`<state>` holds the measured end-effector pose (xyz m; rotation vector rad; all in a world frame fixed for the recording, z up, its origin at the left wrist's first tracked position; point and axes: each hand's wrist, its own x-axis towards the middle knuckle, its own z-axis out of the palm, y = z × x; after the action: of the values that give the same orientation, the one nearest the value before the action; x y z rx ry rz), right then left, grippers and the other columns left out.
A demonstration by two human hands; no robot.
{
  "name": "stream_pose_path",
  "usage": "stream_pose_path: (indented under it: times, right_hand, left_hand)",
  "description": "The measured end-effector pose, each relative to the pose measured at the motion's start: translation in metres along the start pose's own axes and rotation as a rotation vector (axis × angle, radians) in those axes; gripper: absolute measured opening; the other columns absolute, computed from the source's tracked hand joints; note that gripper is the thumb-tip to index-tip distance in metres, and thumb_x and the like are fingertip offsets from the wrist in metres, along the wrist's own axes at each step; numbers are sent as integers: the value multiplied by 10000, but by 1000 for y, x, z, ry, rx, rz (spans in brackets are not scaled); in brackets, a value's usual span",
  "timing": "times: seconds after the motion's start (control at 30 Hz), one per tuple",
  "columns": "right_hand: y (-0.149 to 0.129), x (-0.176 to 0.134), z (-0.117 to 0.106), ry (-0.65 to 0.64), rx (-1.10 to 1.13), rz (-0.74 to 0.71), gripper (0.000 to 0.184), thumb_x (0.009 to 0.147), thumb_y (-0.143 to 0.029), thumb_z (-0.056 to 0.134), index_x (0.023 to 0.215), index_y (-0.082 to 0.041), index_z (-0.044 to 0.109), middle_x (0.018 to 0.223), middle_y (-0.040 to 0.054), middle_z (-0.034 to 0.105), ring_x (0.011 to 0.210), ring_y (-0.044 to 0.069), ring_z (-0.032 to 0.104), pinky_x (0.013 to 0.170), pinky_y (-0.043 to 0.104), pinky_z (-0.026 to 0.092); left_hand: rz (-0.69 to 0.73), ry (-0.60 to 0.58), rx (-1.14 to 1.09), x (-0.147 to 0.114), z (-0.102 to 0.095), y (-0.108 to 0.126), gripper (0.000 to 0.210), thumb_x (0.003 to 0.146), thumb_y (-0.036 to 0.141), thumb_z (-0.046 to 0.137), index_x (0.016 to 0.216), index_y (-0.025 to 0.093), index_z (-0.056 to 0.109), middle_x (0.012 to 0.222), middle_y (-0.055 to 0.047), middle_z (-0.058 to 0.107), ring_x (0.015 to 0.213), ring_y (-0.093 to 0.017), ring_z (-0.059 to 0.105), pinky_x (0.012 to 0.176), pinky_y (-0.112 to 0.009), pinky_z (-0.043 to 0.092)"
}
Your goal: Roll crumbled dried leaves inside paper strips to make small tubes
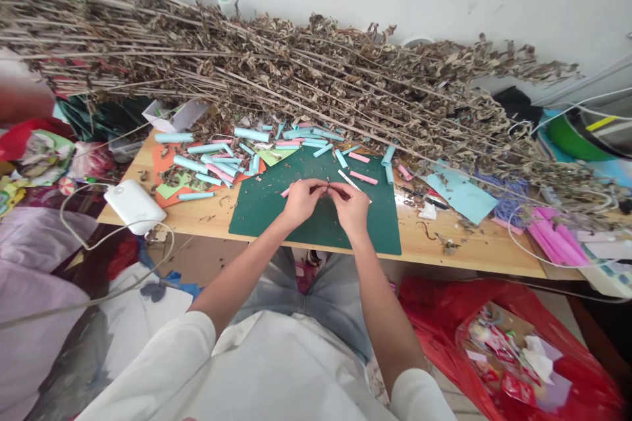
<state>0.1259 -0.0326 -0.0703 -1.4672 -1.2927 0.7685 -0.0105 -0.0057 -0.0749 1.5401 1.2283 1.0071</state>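
Observation:
Over the dark green cutting mat (266, 210), my left hand (303, 200) and my right hand (349, 202) meet at the fingertips. Both are closed in a pinch, and whatever sits between the fingers is too small to make out. A pink paper roll (285, 193) shows just left of my left hand. Close behind my right hand lies a thin white strip (348, 179). Pink paper rolls (363, 177) rest a little farther back on the mat. Several light blue paper rolls (251, 135) lie scattered along the back and left of the mat.
A large heap of dried stalks and leaves (296, 72) runs along the wall. On the wooden table (419, 237) are a white power bank (135, 206) with a cable, orange paper (162, 161) and a light blue sheet (461, 192). A red plastic bag (434, 316) of scraps stands below right.

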Motion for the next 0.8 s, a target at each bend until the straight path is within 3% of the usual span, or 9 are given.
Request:
stream_pose_path:
  times: [0.13,0.33,0.53,0.6,0.67,0.8]
  right_hand:
    - [1,-1,1,-23,-158,-97,152,811,-245,590,840,-171,719,784,55,729,670,183,653,690,315,533]
    - [10,3,-2,47,-435,-280,198,844,-182,526,894,-166,717,843,87,714,743,213,633,751,357,507]
    - [18,7,-6,-87,-545,-290,285,883,-174,484,982,-166,751,937,110,692,888,247,617,832,387,497]
    - [18,6,-6,-117,-592,-280,304,900,-198,473,1017,-169,751,949,115,679,912,257,600,844,401,491]
    - [17,4,-6,-125,-616,-280,305,920,-259,479,1013,-170,755,943,114,672,923,263,586,857,410,485]
    - [12,2,-8,-89,-621,-295,316,929,-283,465,1016,-172,748,944,112,667,928,258,576,865,402,477]
  left_hand:
    - [35,-3,37,0,2,0,157,843,121,582,935,142,708,840,-58,739,751,-164,696,737,-276,555]
    - [238,-38,453,0,-5,1,211,854,76,544,946,148,719,892,-74,727,840,-201,679,862,-349,528]
    - [354,-68,543,-1,-15,2,243,937,210,496,956,157,732,1137,-126,654,1052,-228,630,934,-343,504]
    - [365,-21,536,5,-34,7,287,963,222,438,1023,152,709,1067,-120,659,1007,-214,629,905,-328,505]
    - [338,102,551,16,-69,11,317,968,208,400,1132,155,666,1071,-118,660,1009,-212,619,918,-335,491]
    - [131,432,769,53,-175,9,345,922,174,416,1181,147,642,1190,-143,625,1155,-269,548,1047,-411,390]
